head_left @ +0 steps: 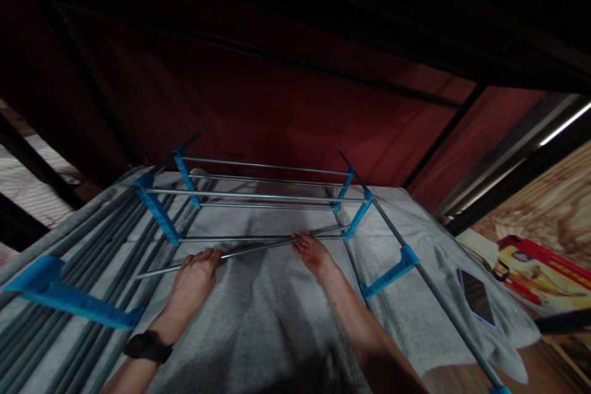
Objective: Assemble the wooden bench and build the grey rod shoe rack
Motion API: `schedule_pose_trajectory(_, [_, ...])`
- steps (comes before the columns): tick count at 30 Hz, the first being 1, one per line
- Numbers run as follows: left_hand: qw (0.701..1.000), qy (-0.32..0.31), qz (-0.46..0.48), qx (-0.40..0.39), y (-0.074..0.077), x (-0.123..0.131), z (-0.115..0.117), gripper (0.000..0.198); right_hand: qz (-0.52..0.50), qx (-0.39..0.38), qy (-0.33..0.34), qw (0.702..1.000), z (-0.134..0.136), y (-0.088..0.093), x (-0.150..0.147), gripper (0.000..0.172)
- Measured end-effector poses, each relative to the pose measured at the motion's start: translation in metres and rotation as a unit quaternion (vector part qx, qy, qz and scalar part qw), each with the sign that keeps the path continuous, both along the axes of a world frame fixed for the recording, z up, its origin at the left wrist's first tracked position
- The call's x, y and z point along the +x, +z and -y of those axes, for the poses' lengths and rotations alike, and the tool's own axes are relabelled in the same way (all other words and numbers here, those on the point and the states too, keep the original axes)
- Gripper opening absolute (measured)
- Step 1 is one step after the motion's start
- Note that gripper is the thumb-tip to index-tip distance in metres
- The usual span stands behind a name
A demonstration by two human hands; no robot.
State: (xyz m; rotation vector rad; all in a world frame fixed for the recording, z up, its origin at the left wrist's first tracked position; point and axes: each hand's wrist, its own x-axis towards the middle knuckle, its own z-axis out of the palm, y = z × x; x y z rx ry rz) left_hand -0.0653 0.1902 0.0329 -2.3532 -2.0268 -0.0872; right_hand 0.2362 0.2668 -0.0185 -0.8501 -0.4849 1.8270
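Observation:
My left hand (197, 271), with a dark watch on its wrist, is wrapped round a thin grey metal rod (256, 249) left of centre. Palm turned up, my right hand (314, 253) closes its fingers on the same rod farther right. The rod slants across the frame, its left end free above the cloth, its right part near the blue bracket on the right. Behind it stands a partly built rack of grey tubes and blue plastic brackets (159, 215), with several crossbars (263, 196) between its sides. Nearer me, a left blue bracket (69, 295) and a right one (390, 274) have no rod between them.
Several loose grey tubes (99, 258) lie at the left on the grey cloth (249, 332). A phone (478, 297) rests on the cloth at the right, beside a red and yellow package (545, 274). A dark red panel (277, 104) stands behind the rack, with dark frame bars across it.

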Motion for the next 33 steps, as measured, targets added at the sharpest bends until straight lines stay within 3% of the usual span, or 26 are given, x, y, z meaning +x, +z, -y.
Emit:
schedule_pose_trajectory(3, [1.0,-0.004,0.002,-0.006,0.003,-0.001,-0.003,0.047,0.0,-0.037,-0.043,0.998,0.002,0.007,-0.004,0.019])
schedule_pose_trajectory(9, [1.0,-0.005,-0.002,0.003,0.017,0.006,-0.006,0.044,0.002,-0.019,-0.042,0.999,0.0,0.01,-0.001,0.022])
schedule_pose_trajectory(13, [1.0,-0.018,0.007,0.016,0.022,0.004,-0.011,0.04,-0.008,-0.008,-0.045,0.999,-0.001,0.011,0.0,0.015])
schedule_pose_trajectory(16, [0.998,-0.031,0.007,0.047,0.02,-0.002,-0.016,0.041,-0.017,0.0,-0.045,0.999,-0.002,0.014,-0.001,0.011])
schedule_pose_trajectory(21, [0.995,-0.047,-0.009,0.083,0.014,-0.01,-0.019,0.041,-0.03,-0.006,-0.043,0.999,-0.003,0.016,-0.003,0.019])
schedule_pose_trajectory(33, [0.996,-0.05,0.012,0.068,0.011,-0.009,-0.017,0.044,-0.025,0.009,-0.033,0.999,-0.002,0.012,0.002,0.02])
